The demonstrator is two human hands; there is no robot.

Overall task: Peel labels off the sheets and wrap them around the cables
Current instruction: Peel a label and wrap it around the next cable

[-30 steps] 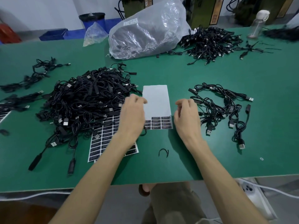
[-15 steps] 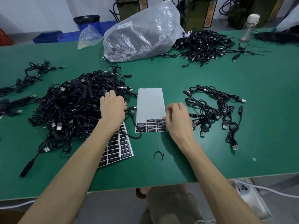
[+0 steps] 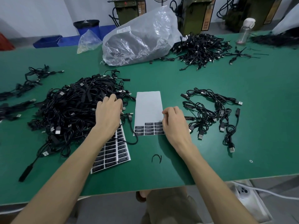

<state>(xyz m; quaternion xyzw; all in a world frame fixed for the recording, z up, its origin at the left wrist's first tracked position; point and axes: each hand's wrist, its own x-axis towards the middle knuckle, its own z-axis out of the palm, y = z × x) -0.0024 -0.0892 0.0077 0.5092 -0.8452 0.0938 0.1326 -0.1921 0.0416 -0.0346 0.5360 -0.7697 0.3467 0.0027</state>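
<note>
A big pile of black USB cables [image 3: 68, 110] lies on the green table [image 3: 161, 78] at the left. My left hand [image 3: 108, 113] reaches into the pile's right side, its fingers curled among the cables. A mostly bare label sheet [image 3: 148, 107] lies at the centre, with a few rows of black labels [image 3: 145, 130] at its near end. My right hand [image 3: 174, 123] rests over the sheet's right edge, fingers curled at the labels; its fingertips are hidden. A full label sheet [image 3: 113, 151] lies partly under my left forearm. A small group of cables [image 3: 210, 113] lies to the right.
A clear plastic bag [image 3: 142, 38] of dark goods and another cable heap [image 3: 199, 47] sit at the back. A water bottle [image 3: 246, 29] stands far right. Loose cables [image 3: 32, 78] lie at far left. A small black tie [image 3: 156, 158] lies near the front edge.
My left hand moved from the label sheet left onto the cable pile and curled its fingers in. My right hand came down onto the sheet's right edge at the labels.
</note>
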